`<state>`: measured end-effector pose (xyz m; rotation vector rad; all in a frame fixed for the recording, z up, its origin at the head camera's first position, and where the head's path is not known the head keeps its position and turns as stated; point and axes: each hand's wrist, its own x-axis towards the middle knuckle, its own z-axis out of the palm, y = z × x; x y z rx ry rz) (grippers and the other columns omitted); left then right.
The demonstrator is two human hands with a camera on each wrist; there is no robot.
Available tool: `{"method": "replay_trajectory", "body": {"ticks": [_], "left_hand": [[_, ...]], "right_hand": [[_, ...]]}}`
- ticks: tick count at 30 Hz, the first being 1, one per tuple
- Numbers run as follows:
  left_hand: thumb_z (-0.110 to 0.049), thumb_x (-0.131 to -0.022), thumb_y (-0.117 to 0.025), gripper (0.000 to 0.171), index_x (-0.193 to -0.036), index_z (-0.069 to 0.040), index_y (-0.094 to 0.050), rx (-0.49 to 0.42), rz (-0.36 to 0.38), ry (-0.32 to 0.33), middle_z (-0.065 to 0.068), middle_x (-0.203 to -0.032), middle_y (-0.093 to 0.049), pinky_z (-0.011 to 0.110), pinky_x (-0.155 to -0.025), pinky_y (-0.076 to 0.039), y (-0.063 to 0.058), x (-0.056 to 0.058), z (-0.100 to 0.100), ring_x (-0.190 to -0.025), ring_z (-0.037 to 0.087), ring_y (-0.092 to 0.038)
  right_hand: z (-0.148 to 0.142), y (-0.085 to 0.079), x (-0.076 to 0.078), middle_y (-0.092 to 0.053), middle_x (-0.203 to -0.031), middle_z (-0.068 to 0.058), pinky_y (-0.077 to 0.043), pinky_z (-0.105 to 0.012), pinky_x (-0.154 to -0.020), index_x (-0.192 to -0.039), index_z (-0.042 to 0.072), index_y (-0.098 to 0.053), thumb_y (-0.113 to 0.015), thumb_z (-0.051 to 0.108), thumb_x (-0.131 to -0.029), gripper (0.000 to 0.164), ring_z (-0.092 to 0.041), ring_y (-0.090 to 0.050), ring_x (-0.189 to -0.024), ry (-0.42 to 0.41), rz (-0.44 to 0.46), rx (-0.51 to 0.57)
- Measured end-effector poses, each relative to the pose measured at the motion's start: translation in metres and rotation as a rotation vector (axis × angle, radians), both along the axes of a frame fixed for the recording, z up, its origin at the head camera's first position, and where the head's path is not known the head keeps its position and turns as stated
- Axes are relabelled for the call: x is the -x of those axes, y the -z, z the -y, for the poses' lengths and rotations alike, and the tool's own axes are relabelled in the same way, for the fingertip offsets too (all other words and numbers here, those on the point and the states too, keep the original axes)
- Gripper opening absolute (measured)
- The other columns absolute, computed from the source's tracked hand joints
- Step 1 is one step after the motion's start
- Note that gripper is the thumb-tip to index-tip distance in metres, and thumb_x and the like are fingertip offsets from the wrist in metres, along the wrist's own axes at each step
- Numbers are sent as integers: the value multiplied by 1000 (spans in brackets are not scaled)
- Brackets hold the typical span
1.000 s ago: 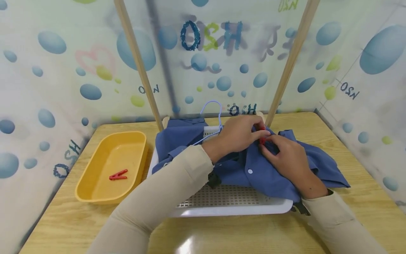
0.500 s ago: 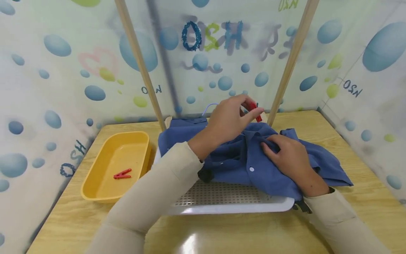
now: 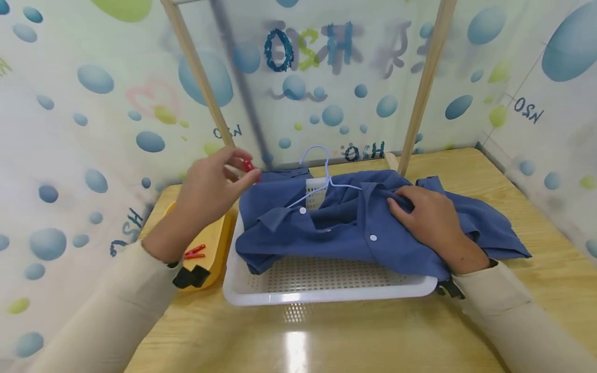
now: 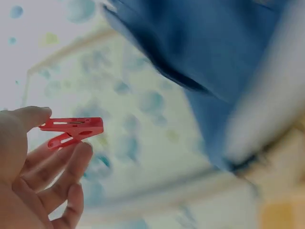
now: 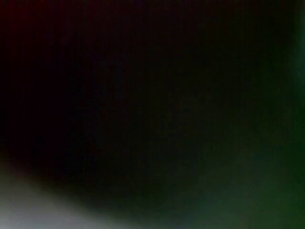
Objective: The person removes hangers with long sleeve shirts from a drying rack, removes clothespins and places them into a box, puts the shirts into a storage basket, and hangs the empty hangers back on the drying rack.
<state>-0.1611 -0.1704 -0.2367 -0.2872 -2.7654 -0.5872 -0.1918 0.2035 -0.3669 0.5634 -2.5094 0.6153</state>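
Observation:
My left hand (image 3: 205, 189) is raised at the left, over the far end of a yellow tray (image 3: 213, 261) in the head view. Between thumb and fingers it pinches a red clothespin (image 4: 78, 126), seen side-on in the left wrist view. A blue buttoned shirt (image 3: 298, 241) lies bunched over a white basket, with a pale blue wire hanger (image 3: 328, 168) inside its collar. My right hand (image 3: 429, 220) grips the shirt near its right shoulder, thumb toward the collar; its fingertips are hidden in the cloth. The right wrist view is nearly black.
The white perforated basket (image 3: 326, 297) stands mid-table under the shirt. Another red clothespin (image 3: 193, 253) lies in the yellow tray. Two wooden posts, a left post (image 3: 205, 85) and a right post (image 3: 426, 85), rise behind the basket. One sleeve spreads onto the table at right.
My left hand pulled the red clothespin up off the shirt's right side, then carried it left toward the yellow tray. My right hand stays on the shirt.

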Motion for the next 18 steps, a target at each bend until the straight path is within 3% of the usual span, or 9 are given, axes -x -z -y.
{"method": "replay_trajectory", "body": {"ticks": [4, 7, 12, 15, 18], "left_hand": [[-41, -95, -66, 36, -115, -11, -61, 74, 110, -153, 11, -103, -74, 30, -58, -51, 23, -12, 50, -83, 27, -72], [-42, -96, -64, 40, -116, -8, -60, 142, 234, -224, 15, -104, -73, 29, -57, -50, 43, -17, 84, -77, 26, -68], [-40, -95, -65, 44, -117, -2, -62, 258, 434, -254, 12, -89, -72, 31, -56, -47, 73, -20, 127, -65, 20, -58], [-38, -93, -69, 41, -112, -2, -65, 343, 498, -259, 4, -73, -67, 45, -71, -45, 87, -23, 143, -65, 21, -56], [-38, -91, -71, 36, -106, -5, -67, 402, 528, -265, 1, -63, -59, 54, -76, -38, 97, -27, 153, -64, 23, -53]], "right_hand": [[-1, -3, 0, -74, -92, -18, -54, -52, -64, -100, 3, -73, -71, 21, -91, 20, -34, -69, -75, 2, 2, 0], [-1, -4, 0, -74, -94, -19, -54, -54, -66, -102, 3, -73, -70, 21, -91, 21, -36, -69, -77, 10, 9, 0], [-2, -5, -1, -74, -95, -20, -54, -55, -67, -102, 2, -73, -70, 20, -91, 21, -38, -70, -79, 8, 14, 7], [-1, -5, -1, -74, -94, -20, -54, -55, -67, -101, 2, -73, -71, 19, -91, 20, -37, -70, -78, -2, 14, 17], [0, -4, -1, -74, -92, -20, -54, -54, -66, -100, 2, -73, -71, 19, -91, 19, -36, -69, -76, -10, 10, 22]]}}
